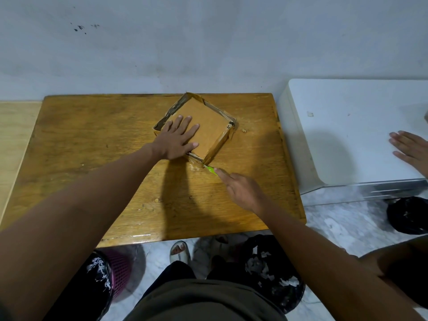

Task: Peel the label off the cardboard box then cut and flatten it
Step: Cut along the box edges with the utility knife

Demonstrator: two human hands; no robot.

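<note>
Under left grip [177,137]: cardboard box [203,126]

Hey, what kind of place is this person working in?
Probably a room in a home: a small wooden table against a plain wall, a marble-patterned floor, and a bag of paper scraps underfoot.

Matt cardboard box [203,126], glossy varnished wooden table [92,140]

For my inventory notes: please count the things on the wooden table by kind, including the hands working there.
Box: 1
Green cutter: 1
Hands, left hand and right hand: 2
Total: 4
</note>
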